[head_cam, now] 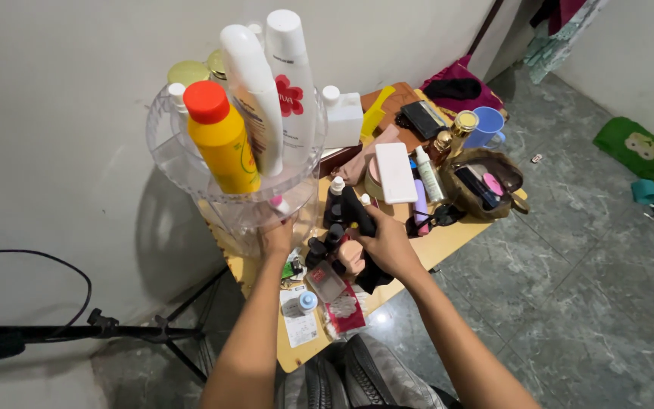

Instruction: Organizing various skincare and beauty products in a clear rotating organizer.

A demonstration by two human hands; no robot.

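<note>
Head view: left grip (278, 236) behind organizer (191, 163)

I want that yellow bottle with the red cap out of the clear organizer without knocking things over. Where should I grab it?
Probably grip the yellow bottle at its neck just under the red cap, coming from above and its left. It stands upright at the clear organizer rim, and tall white tubes crowd its right side.
</note>
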